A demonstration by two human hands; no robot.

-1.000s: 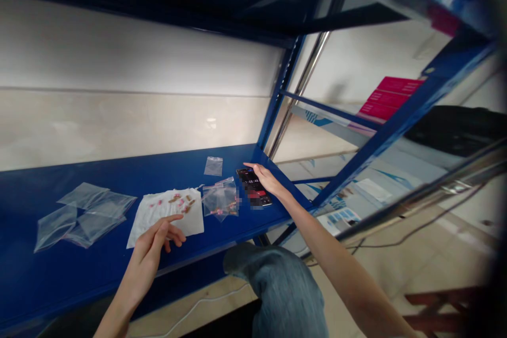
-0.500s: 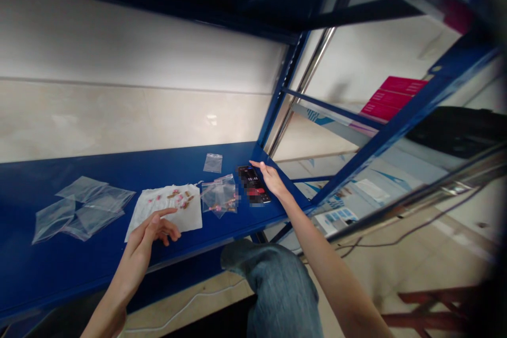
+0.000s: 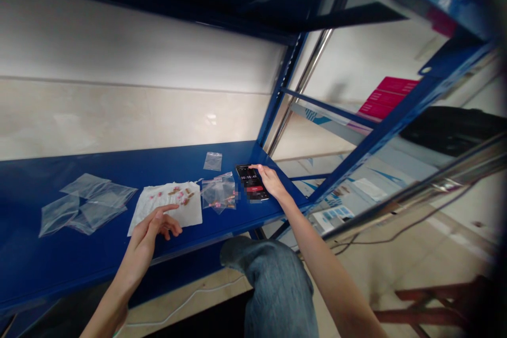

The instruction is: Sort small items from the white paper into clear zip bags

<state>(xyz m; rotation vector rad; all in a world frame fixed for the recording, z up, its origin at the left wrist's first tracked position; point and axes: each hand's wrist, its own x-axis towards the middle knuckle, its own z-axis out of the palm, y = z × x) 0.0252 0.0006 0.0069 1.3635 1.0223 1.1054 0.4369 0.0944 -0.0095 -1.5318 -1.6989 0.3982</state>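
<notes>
Lower left, blue shelf [image 3: 24, 264]; left of lower centre, white paper [image 3: 192, 216]. Over its near edge, left hand [image 3: 147, 231], fingers loosely bent, empty. Right of centre, right hand [image 3: 272, 180], finger stretched over phone [image 3: 247, 177]; grip unclear. On paper, small pink and brown pieces [image 3: 186, 201].

The person's left arm [image 3: 122, 280] and right arm [image 3: 320, 253] are bare as far as they show. The left hand [image 3: 152, 229] and right hand [image 3: 269, 178] are bare too, with long, thin fingers [image 3: 171, 207]. One leg wears blue jeans [image 3: 277, 285]. The cloth looks soft and faded, a bit grey, with little folds. It is paler in some spots and darker near the round knee [image 3: 233, 252].
</notes>
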